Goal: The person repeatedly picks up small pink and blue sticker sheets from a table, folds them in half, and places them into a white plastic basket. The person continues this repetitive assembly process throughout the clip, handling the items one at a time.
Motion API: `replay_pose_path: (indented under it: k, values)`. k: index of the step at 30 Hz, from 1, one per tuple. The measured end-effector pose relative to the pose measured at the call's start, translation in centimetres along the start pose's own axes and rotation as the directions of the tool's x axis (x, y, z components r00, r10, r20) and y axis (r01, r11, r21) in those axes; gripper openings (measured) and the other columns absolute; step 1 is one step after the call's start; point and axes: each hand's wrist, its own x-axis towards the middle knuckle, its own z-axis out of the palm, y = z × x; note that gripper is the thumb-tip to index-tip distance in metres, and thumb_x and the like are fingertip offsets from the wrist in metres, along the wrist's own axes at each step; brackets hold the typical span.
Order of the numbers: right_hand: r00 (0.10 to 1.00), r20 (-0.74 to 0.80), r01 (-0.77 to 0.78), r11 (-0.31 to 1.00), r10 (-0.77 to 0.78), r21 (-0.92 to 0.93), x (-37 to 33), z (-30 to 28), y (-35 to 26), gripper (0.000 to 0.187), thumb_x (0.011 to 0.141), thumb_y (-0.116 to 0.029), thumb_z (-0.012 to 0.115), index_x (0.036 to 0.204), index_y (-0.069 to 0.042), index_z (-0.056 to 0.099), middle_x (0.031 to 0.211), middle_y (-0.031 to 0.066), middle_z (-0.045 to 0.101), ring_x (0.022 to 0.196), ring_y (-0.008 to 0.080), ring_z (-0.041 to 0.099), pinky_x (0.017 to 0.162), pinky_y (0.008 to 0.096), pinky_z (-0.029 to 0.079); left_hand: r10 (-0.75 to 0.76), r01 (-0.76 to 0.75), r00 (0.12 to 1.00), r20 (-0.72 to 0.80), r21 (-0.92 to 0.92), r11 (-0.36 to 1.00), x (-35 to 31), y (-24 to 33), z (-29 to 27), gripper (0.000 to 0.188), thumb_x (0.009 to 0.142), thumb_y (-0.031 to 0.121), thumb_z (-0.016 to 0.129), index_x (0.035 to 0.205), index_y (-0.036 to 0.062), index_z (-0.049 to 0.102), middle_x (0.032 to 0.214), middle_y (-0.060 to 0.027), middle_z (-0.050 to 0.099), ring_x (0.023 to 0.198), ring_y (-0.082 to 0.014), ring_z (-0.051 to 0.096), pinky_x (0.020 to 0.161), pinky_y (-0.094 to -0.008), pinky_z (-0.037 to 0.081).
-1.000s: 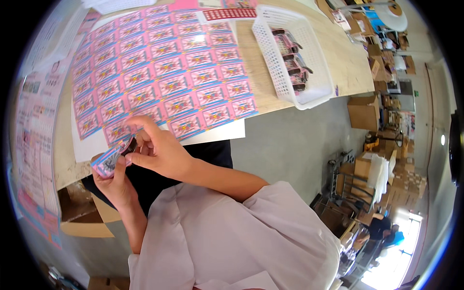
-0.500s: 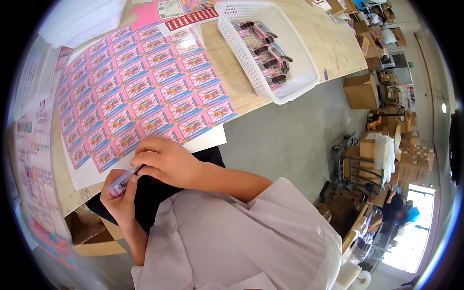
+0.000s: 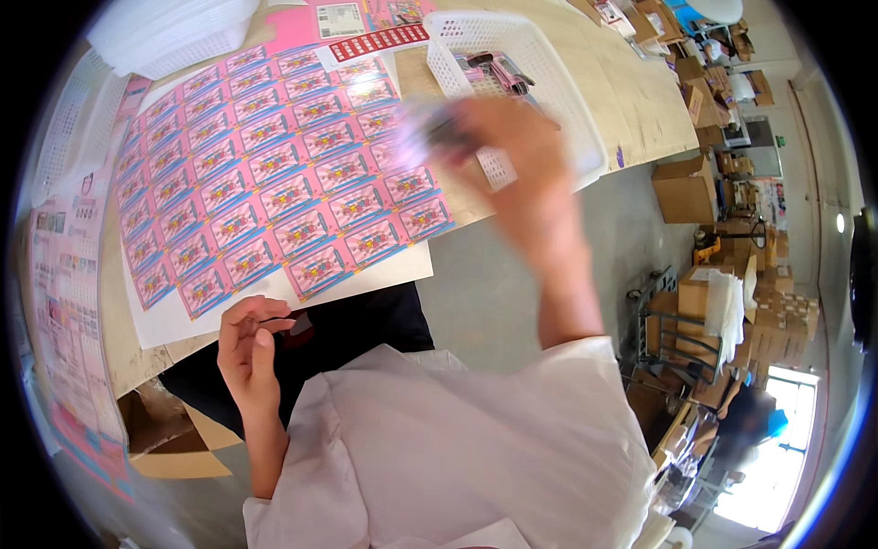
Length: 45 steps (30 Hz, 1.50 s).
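Note:
My right hand point(image 3: 521, 156), smeared by motion, is held over the near left side of a white plastic basket point(image 3: 599, 137). It grips a small pink-and-white pack with a dark part point(image 3: 430, 137), too blurred to make out finely. Similar pink packs with dark curved pieces point(image 3: 498, 69) lie inside the basket, partly hidden behind the hand. My left hand point(image 3: 249, 352) hovers at the table's front edge, over my dark lap, its fingers loosely bent and apart. Beside it on the table spreads an array of pink-and-blue printed cards point(image 3: 265, 183) on white sheets.
A red-and-white label strip point(image 3: 380, 43) lies at the back of the table. White baskets point(image 3: 78, 119) stand at the left, above printed pink sheets point(image 3: 64, 302). Below the table's left end is an open carton point(image 3: 187, 444). Cartons point(image 3: 686, 192) and a trolley point(image 3: 681, 334) stand on the right.
My hands have parted. The right one has carried the small pack away from the left, up and right to the basket. My left hand has let go and loosened its fingers.

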Motion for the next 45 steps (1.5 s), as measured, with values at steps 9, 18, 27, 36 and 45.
replay_pose_path:
  k: [9, 18, 27, 36, 45]
  values:
    - [0.760, 0.567, -0.259, 0.948, 0.319, -0.187, 2.4, -2.7, 19.5, 0.053, 0.079, -0.005, 0.085, 0.130, -0.005, 0.075, 0.126, 0.0132, 0.072, 0.118, 0.0353, 0.067, 0.102, 0.0450, 0.055, -0.076, 0.088, 0.982, -0.173, 0.065, 0.994, 0.1, -1.3, -4.4, 0.020, 0.114, 0.016, 0.059, 0.122, -0.0011, 0.067, 0.113, -0.0099, 0.074, 0.101, -0.0161, 0.070, 0.088, -0.0317, 0.059]
    - [0.649, 0.724, -0.119, 0.971, 0.233, -0.206, 2.0, 2.2, 20.3, 0.056, 0.076, -0.007, 0.089, 0.130, -0.010, 0.074, 0.125, 0.0124, 0.074, 0.121, 0.0364, 0.067, 0.103, 0.0467, 0.054, -0.089, 0.108, 0.969, -0.233, 0.069, 0.992, -1.3, -1.6, -4.9, 0.017, 0.113, 0.010, 0.058, 0.121, -0.0010, 0.068, 0.111, -0.0092, 0.074, 0.100, -0.0156, 0.070, 0.087, -0.0306, 0.058]
    - [0.708, 0.681, -0.060, 0.977, 0.185, -0.203, 0.7, 3.4, 20.9, 0.050, 0.079, -0.003, 0.084, 0.128, -0.010, 0.074, 0.121, 0.0121, 0.074, 0.118, 0.0364, 0.068, 0.102, 0.0469, 0.055, -0.104, 0.119, 0.966, -0.237, 0.051, 0.992, -1.2, -2.4, -5.1, 0.016, 0.113, 0.010, 0.058, 0.121, -0.0007, 0.068, 0.110, -0.0089, 0.074, 0.100, -0.0154, 0.070, 0.087, -0.0304, 0.058]
    - [0.763, 0.630, -0.040, 0.984, 0.144, -0.176, 1.0, 3.3, 21.7, 0.043, 0.087, 0.001, 0.075, 0.129, -0.007, 0.074, 0.123, 0.0170, 0.073, 0.117, 0.0401, 0.068, 0.104, 0.0476, 0.054, -0.085, 0.101, 0.965, -0.249, 0.049, 0.994, -0.9, -2.7, -5.0, 0.015, 0.112, 0.005, 0.059, 0.120, -0.0014, 0.069, 0.110, -0.0084, 0.074, 0.098, -0.0141, 0.070, 0.085, -0.0291, 0.058]
    - [0.977, 0.203, -0.002, 0.962, 0.059, -0.273, 2.6, 0.2, 6.1, 0.025, 0.098, 0.001, 0.067, 0.122, -0.002, 0.075, 0.124, 0.0178, 0.074, 0.116, 0.0391, 0.069, 0.102, 0.0465, 0.054, 0.085, 0.035, 0.925, -0.371, 0.306, 0.952, -0.9, -0.9, -7.7, 0.028, 0.108, -0.001, 0.059, 0.136, -0.0048, 0.062, 0.142, -0.0154, 0.065, 0.134, -0.0225, 0.060, 0.117, -0.0375, 0.045]
